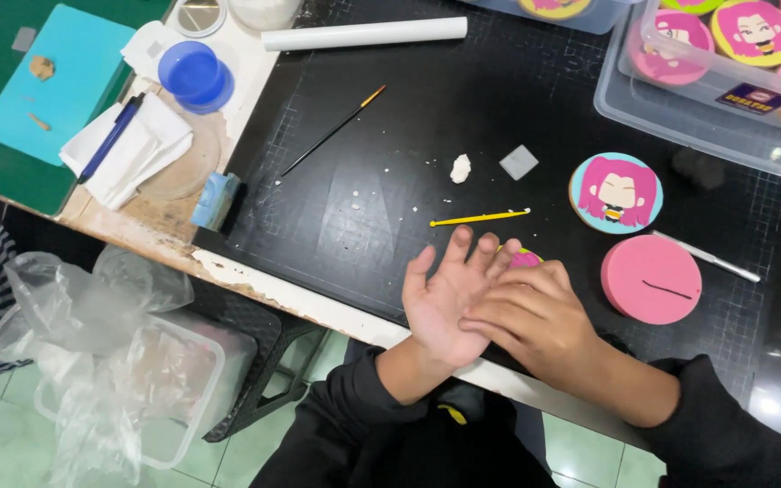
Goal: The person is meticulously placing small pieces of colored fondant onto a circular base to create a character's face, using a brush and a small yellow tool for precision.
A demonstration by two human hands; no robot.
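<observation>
Pink clay: a small bit (525, 258) shows just beyond the fingertips, on the black cutting mat (390, 117)
Left hand (449, 298): palm up, fingers spread, grip open
Right hand (535, 316): laid flat across the left palm, pressing; I cannot tell if anything sits between
Yellow modelling tool (479, 218): just far of the hands
Pink disc (651, 278): right, near the painted round face piece (616, 192)
White clay lump (460, 167): farther back
</observation>
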